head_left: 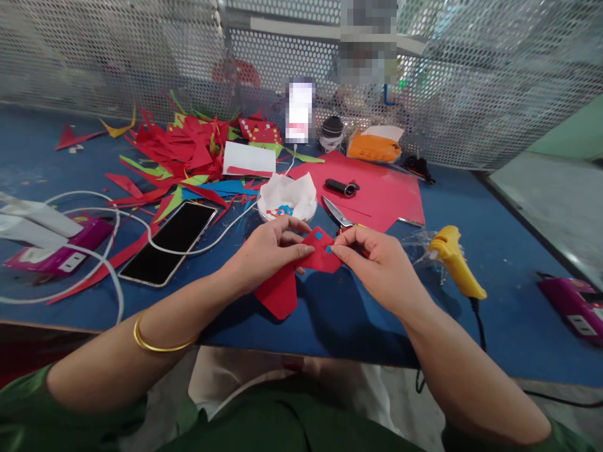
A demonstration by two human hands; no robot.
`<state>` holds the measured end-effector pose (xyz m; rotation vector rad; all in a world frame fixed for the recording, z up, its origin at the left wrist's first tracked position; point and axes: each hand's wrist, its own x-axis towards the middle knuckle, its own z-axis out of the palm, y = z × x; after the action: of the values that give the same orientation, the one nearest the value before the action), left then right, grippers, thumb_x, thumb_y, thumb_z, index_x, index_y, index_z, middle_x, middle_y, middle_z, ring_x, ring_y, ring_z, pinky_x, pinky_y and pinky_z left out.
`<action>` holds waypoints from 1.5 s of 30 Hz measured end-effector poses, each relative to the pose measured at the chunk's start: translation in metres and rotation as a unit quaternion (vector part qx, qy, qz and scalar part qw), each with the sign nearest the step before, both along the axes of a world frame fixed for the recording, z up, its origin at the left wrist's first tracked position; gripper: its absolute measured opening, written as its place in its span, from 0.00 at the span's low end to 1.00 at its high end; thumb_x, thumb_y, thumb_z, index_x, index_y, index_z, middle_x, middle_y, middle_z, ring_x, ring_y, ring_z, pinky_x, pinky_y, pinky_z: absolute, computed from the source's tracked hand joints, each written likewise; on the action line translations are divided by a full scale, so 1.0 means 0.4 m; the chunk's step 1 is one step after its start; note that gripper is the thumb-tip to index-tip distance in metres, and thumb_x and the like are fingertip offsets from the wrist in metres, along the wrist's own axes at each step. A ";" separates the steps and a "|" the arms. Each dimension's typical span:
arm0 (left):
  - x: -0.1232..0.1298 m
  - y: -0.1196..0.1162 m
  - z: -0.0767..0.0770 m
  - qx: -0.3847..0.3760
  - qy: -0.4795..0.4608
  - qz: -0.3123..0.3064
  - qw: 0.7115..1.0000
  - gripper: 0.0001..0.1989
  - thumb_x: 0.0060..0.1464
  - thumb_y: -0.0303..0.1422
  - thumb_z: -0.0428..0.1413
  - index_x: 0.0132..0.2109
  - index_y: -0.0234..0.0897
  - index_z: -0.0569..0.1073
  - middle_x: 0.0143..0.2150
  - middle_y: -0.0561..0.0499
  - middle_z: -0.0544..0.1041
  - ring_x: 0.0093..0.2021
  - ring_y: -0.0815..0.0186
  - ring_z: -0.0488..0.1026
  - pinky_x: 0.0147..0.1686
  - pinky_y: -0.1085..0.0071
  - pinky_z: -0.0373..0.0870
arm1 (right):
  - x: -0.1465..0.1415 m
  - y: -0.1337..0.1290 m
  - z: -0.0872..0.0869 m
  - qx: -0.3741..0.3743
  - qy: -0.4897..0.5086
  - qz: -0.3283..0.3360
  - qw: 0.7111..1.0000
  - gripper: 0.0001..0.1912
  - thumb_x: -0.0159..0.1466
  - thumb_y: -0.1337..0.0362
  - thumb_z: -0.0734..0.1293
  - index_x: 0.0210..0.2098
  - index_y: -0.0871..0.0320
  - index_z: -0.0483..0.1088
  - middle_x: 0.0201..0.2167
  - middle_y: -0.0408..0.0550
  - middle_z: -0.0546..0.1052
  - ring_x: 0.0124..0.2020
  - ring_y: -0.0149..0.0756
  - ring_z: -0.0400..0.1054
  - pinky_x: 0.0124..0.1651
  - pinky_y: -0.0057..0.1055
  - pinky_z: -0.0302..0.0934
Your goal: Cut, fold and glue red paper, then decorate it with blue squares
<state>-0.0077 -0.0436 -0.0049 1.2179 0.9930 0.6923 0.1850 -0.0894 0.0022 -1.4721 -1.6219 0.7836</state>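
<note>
My left hand (277,250) grips a small red paper cutout (318,256) between thumb and fingers above the table's front part. Two small blue squares show on the cutout. My right hand (377,260) pinches its right edge, thumb and forefinger meeting right at the second blue square (328,249). Whether that square is stuck down, I cannot tell. Below my left hand another red paper piece (281,298) with a blunt tip shows, its upper end hidden by the hand. Just behind sits a paper-lined bowl (305,194) with blue and red bits. Scissors (336,212) lie behind my right hand, handles partly covered.
Red and green paper scraps (188,147) heap at the back left. A dark phone (172,242) and white cables lie left, near a purple box (70,248). To the right are a yellow glue gun (455,260) and another purple box (575,307). Red sheets (396,188) lie behind.
</note>
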 end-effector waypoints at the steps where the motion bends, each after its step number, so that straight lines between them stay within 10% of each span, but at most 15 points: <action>1: -0.001 -0.001 0.000 -0.011 0.006 -0.010 1.000 0.15 0.48 0.33 0.65 0.42 0.35 0.73 0.29 0.54 0.78 0.24 0.69 0.76 0.26 0.73 0.73 | -0.002 -0.001 -0.001 0.007 -0.016 -0.001 1.000 0.07 0.62 0.62 0.67 0.28 0.56 0.71 0.25 0.42 0.74 0.27 0.31 0.64 0.31 0.30 0.58; 16: 0.005 -0.013 0.011 -0.023 0.025 -0.020 0.999 0.07 0.50 0.33 0.63 0.31 0.32 0.77 0.23 0.56 0.73 0.22 0.74 0.69 0.27 0.77 0.69 | -0.018 -0.001 -0.034 0.141 -0.139 0.025 0.980 0.07 0.65 0.69 0.66 0.29 0.55 0.68 0.36 0.46 0.77 0.40 0.39 0.72 0.46 0.39 0.61; 45: 0.005 -0.013 0.004 0.009 0.035 -0.022 0.999 0.08 0.49 0.34 0.64 0.29 0.34 0.75 0.22 0.56 0.73 0.21 0.74 0.67 0.24 0.77 0.63 | -0.034 -0.007 -0.032 0.039 0.002 -0.025 0.999 0.02 0.64 0.64 0.65 0.35 0.54 0.68 0.31 0.43 0.77 0.31 0.33 0.70 0.34 0.32 0.62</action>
<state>-0.0058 -0.0488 -0.0032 1.2837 1.0162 0.6297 0.1714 -0.0922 -0.0106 -1.4487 -1.5890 0.6878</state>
